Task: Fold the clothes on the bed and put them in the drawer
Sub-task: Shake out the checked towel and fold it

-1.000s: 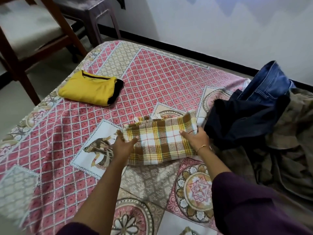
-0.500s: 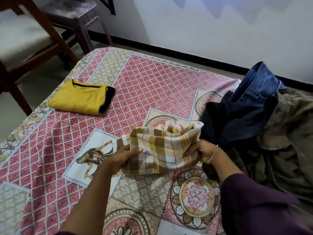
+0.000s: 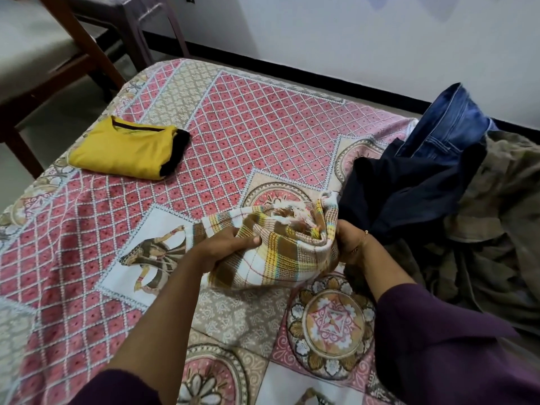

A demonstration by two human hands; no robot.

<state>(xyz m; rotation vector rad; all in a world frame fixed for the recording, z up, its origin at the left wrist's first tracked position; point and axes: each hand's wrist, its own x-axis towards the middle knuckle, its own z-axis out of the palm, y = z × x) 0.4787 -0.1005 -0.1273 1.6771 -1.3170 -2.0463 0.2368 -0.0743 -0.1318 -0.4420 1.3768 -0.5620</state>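
Between the two hands sits the checked cloth (image 3: 274,244), a yellow, brown and white folded bundle at the near middle of the bed (image 3: 263,127). The left hand (image 3: 225,247) grips its left end, fingers curled into the fabric; the right hand (image 3: 347,244) clamps the right end, though its fingertips are hidden behind the cloth. The bundle bulges upward between the grips, with a loose frayed edge showing at the top near the right hand, so it looks to be off the sheet or nearly so. Well off to the far left of the grip lies a folded yellow shirt (image 3: 125,150). Just beyond the right hand is an unfolded heap: a dark garment (image 3: 409,194), jeans (image 3: 447,121) and an olive garment (image 3: 496,229). No drawer is in view. By my reading, the step in hand is finishing this fold or carrying the bundle away. The next move calls for keeping both ends pinched so the layers do not spill, tucking in the loose edge, then setting the bundle down flat.
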